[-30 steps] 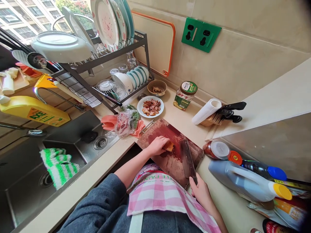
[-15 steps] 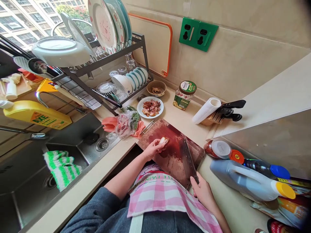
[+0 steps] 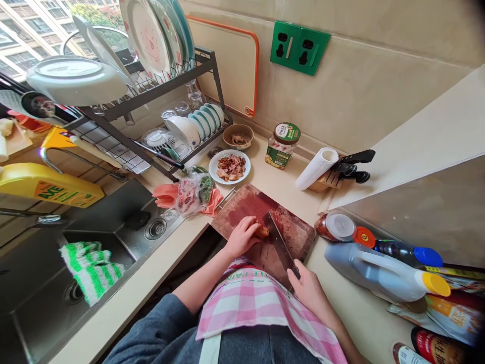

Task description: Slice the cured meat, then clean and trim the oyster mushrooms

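Observation:
A small brownish piece of meat (image 3: 262,232) lies on the wet, reddish cutting board (image 3: 299,235), pinned under the curled fingers of my left hand (image 3: 243,236). My right hand (image 3: 307,285) grips the dark handle of a kitchen knife (image 3: 279,241). Its broad blade slants across the board, with the front part just right of the meat. Whether the edge touches the meat I cannot tell. Beyond the board stands a white plate (image 3: 216,176) heaped with cut meat slices (image 3: 232,167).
Left of the board are a plastic bag (image 3: 189,194), pink gloves (image 3: 165,195) and the sink (image 3: 121,227). Behind stand a dish rack (image 3: 159,96), a brown basket (image 3: 246,132), a jar (image 3: 281,145), a paper roll (image 3: 316,169) and a knife block (image 3: 326,181). A large jug (image 3: 375,270) lies right.
My left hand has turned over and lowered the meat piece onto the board. The knife has moved left, up to the meat. The view has shifted slightly.

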`<state>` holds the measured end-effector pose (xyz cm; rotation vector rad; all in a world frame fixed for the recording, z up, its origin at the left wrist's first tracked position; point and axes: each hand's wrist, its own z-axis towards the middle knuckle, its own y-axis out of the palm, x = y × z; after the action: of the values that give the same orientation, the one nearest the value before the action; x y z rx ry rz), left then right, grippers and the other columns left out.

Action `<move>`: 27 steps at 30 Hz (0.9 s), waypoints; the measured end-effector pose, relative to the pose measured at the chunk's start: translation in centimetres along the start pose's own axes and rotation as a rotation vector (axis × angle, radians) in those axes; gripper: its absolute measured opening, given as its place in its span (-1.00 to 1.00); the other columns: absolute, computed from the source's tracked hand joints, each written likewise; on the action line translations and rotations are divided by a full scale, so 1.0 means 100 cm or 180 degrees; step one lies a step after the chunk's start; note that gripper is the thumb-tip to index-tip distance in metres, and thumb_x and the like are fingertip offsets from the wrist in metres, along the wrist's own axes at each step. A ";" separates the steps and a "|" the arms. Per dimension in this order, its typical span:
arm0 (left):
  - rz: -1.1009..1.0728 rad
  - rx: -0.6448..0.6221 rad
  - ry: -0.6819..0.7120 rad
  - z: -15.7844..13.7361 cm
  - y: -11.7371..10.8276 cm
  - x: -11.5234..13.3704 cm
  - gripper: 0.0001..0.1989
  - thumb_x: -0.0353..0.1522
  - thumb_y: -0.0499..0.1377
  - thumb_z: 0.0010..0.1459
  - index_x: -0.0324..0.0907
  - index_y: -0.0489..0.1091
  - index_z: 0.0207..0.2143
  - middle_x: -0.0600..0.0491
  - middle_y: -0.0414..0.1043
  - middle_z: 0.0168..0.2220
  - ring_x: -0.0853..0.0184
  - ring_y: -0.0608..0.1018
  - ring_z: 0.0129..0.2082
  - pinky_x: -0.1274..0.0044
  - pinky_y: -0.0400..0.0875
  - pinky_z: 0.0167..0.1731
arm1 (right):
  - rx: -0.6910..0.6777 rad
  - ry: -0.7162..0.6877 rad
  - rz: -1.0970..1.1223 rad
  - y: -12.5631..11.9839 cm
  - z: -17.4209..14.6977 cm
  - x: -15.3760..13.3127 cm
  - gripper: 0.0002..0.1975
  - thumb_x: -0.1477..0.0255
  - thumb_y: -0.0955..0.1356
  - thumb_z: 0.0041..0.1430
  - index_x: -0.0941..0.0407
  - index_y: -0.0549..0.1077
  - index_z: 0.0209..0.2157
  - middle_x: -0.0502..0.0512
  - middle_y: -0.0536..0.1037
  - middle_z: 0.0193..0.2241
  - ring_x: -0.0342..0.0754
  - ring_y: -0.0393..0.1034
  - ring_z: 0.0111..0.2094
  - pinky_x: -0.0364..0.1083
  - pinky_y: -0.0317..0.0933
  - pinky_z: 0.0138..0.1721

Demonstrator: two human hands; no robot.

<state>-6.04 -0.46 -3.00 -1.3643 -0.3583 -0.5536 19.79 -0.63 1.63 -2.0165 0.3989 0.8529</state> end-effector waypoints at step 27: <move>0.0207 0.0598 0.0295 -0.009 0.007 0.011 -0.84 -0.33 0.13 0.13 -0.05 0.45 -0.22 -0.02 0.32 -0.07 0.23 0.32 -0.01 0.35 0.37 -0.08 | -0.0821 -0.0155 -0.0679 -0.059 -0.004 -0.010 -0.83 0.35 0.13 0.18 0.07 0.27 -0.38 -0.02 0.40 -0.56 -0.12 0.26 -0.53 -0.19 -0.03 -0.48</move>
<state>-4.81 -1.42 -3.14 -1.1614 -0.2822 -0.5143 22.62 2.28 6.06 -2.2213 0.0446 0.8516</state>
